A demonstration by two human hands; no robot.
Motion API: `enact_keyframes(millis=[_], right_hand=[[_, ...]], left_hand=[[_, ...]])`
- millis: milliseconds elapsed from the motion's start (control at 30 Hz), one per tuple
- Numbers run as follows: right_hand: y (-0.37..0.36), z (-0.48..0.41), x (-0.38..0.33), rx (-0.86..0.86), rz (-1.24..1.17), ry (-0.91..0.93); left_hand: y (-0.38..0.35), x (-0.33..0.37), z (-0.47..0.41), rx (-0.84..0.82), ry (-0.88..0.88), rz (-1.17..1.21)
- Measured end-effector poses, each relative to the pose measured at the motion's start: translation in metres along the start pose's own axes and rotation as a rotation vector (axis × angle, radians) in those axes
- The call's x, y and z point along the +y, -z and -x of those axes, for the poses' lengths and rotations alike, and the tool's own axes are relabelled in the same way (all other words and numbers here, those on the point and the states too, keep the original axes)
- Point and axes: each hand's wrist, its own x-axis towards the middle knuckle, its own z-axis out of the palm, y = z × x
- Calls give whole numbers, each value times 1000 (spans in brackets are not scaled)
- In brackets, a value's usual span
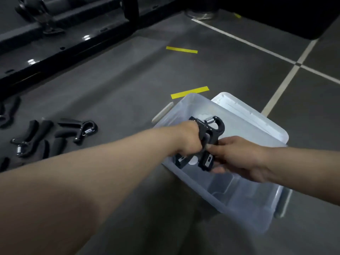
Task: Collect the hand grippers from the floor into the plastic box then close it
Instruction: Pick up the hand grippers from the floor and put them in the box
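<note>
Loose hand grippers (55, 137) lie in a cluster on the grey floor (128, 85), far left. Left hand (187, 140) is fisted round one handle of the black held gripper (211, 129), above the open clear plastic box (193, 183). Right hand (237, 157) curls its fingers round the other handle. White lid (248, 115) lies just behind the box.

The dark grey tiled floor (128, 85) is crossed on the right by pale grout lines (287, 78). Two strips of yellow tape (181, 49) are stuck flat on it, one just beyond the clear plastic box (217, 197), which stands open on the floor. The box's white plastic lid (253, 115) lies against its far side. Well to the left, several black hand grippers (81, 128) with steel springs lie scattered close together. A glossy black machine frame (60, 43) rests along the far left.
</note>
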Motion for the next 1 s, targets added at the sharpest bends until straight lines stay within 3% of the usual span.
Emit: enact_keyframes(millis=[100,200,333,533,633,833,1000], right_hand=[[6,-4,19,42,-3,-189],[16,-17,36,132,28,-345],[22,-42,56,120,84,-482],[12,-65,62,152,212,-498],[10,-71,69,206,222,-507],[5,-69,81,82,400,-524],[5,-60,60,225,220,-366]], left_hand=[[-27,10,-25,-130,13,-156],[-53,13,-38,-227,45,-92],[-72,5,-44,-270,64,-17],[-78,-2,-50,-340,104,41],[-79,-1,-52,-337,86,-86],[-76,1,-46,-349,56,-219],[-54,4,-40,-241,38,-208]])
